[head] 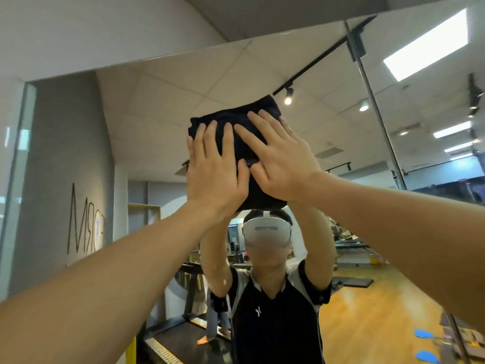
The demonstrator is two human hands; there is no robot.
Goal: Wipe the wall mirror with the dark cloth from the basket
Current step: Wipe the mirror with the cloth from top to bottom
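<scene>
The dark cloth, folded into a thick pad, lies flat against the wall mirror high up, above head height. My left hand presses its left half with straight fingers pointing up. My right hand presses the right half, fingers spread and slanting up-left, its thumb side meeting my left hand. Both arms are stretched up and forward. The mirror reflects me with raised arms, right under the cloth.
The mirror's top edge runs diagonally under a grey wall. A vertical seam splits the mirror to the right. Reflected in the glass are ceiling lights, a wooden floor, treadmills and a grey pillar with lettering.
</scene>
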